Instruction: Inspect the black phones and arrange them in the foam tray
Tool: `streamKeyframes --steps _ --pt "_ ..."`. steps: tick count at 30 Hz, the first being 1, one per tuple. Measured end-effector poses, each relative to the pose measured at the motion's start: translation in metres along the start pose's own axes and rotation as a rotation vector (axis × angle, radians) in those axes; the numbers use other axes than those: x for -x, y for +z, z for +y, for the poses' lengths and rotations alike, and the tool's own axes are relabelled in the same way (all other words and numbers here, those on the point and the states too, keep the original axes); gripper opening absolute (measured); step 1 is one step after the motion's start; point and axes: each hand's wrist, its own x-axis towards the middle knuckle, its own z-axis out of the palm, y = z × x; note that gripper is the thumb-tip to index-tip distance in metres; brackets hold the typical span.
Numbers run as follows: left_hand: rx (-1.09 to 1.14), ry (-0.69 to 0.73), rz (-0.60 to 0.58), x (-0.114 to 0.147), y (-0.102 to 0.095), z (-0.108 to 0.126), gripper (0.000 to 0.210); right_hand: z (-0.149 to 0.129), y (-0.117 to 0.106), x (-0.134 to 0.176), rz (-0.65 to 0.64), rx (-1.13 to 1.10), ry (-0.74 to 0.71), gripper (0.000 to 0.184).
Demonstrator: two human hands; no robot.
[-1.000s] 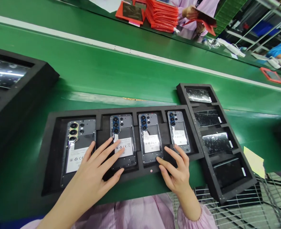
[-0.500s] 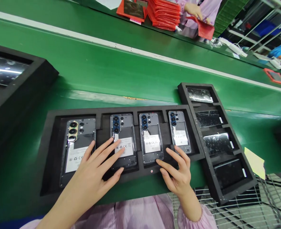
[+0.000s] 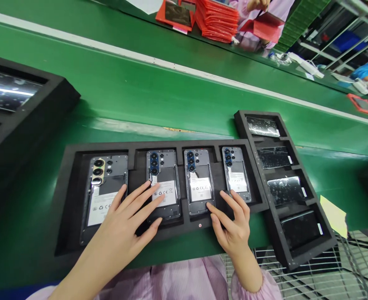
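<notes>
Phones in the foam tray (image 3: 68,200) lie under both flat, spread hands: left hand (image 3: 126,225), right hand (image 3: 232,225).

Bare hands, lilac sleeves

The left hand (image 3: 126,231) and right hand (image 3: 234,227) were ungloved, without rings; a gathered pale lilac cuff (image 3: 259,289) circled the right wrist.

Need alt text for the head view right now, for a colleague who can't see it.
Two bare hands rest flat on a black foam tray holding four open-backed phones: the left hand over the second phone, the right hand at the tray's near edge by the third phone. A second foam tray of glossy panels sits alongside on the green bench.
</notes>
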Motion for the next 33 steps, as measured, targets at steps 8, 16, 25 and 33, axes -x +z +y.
streamKeyframes --steps 8,16,25,33 --pt "-0.011 0.014 -0.012 -0.003 0.0 0.0 0.037 -0.003 -0.002 -0.006 -0.065 0.057 -0.027 0.031" --pt "0.011 -0.004 -0.019 -0.004 -0.001 0.002 0.038 -0.022 0.005 -0.008 -0.17 0.073 -0.076 0.037" --pt "0.016 0.001 -0.01 -0.005 0.0 -0.003 0.041 -0.024 -0.004 -0.015 -0.239 -0.004 -0.112 0.033" --pt "0.017 0.032 -0.016 -0.003 0.004 -0.006 0.044 0.012 -0.019 0.005 0.037 0.084 0.1 0.03"
